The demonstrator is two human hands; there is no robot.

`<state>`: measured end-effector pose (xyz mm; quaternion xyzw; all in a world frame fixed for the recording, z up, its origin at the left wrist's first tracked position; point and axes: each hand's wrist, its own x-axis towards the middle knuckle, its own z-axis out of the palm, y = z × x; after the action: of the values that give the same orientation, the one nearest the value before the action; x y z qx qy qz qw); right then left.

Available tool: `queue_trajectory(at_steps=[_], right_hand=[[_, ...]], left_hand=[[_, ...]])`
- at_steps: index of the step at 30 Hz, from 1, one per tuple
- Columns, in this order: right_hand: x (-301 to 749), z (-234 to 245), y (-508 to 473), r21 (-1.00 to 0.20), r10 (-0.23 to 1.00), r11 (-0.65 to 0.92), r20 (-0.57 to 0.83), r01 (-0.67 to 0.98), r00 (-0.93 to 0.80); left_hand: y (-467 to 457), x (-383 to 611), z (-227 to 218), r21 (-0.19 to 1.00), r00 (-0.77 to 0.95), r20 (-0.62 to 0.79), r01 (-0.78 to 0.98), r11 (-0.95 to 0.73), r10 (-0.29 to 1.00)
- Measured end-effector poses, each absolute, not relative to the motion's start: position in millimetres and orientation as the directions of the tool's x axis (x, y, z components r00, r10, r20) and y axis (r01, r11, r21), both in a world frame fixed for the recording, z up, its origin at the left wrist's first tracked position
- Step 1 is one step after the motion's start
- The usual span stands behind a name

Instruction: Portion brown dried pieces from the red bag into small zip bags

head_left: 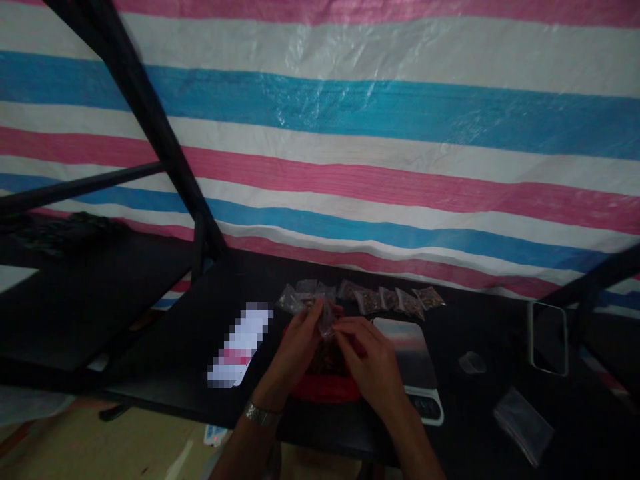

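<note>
A small clear plastic bag (327, 321) is held up between my two hands. My left hand (301, 335) grips it from one side, thumb pressed against it. On the other side, the fingertips of my right hand (369, 348) pinch its edge. Both hands are above a red container (327, 388), which holds dark brown pieces too dim to name. Just right of the container lies a digital scale (411, 357) with a bare metal plate. Behind the hands, several small clear bags (369, 301) filled with brownish bits lie in a row, and other clear bags (289, 299) sit to their left.
A flat, blurred-out white and pink object (245, 343) lies left on the black table (170, 347). To the right are a small clear plastic piece (473, 363), a stack of clear bags (523, 425) and a pale-rimmed rectangular frame (549, 339). A striped tarp (350, 150) hangs behind.
</note>
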<state>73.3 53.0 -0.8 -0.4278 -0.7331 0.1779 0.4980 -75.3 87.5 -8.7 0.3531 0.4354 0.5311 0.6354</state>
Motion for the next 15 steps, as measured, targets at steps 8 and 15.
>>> queue_trajectory(at_steps=[8, 15], right_hand=[[92.1, 0.9, 57.7, -0.652, 0.814, 0.536, 0.567, 0.536, -0.123], [98.1, 2.9, 61.5, -0.674, 0.805, 0.525, 0.592, 0.521, -0.045]], left_hand=[[88.4, -98.9, -5.6, 0.963, -0.05, -0.061, -0.267, 0.046, 0.997], [80.3, -106.2, -13.3, 0.998, 0.194, 0.006, -0.069, 0.008, 0.981]])
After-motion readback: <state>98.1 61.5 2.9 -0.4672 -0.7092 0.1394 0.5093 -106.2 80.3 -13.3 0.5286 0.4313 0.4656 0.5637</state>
